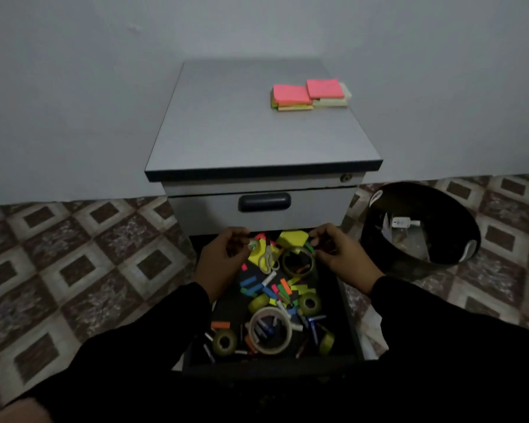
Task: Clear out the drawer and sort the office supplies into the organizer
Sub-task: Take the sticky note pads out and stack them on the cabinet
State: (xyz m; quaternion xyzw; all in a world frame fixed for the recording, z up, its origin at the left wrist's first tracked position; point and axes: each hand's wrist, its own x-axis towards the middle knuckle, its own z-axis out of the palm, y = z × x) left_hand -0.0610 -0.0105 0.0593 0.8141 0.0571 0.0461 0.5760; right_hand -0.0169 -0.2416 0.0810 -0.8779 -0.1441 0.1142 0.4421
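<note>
Fingers: both hands curl over the far end of the open drawer [347,319]; the left hand [223,257] pinches something small and pale at its fingertips, what it is I cannot tell; the right hand [338,251] has fingers bent near a green slip, and whether it grips anything I cannot tell.
Near end of drawer: a wide white tape ring [270,330] lies among olive tape rolls [224,342] and scattered pens; leave these until the far end is thinned.
Middle: loose coloured paper flags [283,288] are strewn flat; likely best gathered by sliding several together, not one at a time.
Far end: scissors [268,259] lie on yellow sticky notes [289,238], beside a dark tape ring [298,264]; lift the scissors by the handles first.
Cabinet top: sticky note pads [310,93] are stacked there, so like items could join them.
Organizer: not in view.
Right floor: a black bin [422,230] stands near.
</note>
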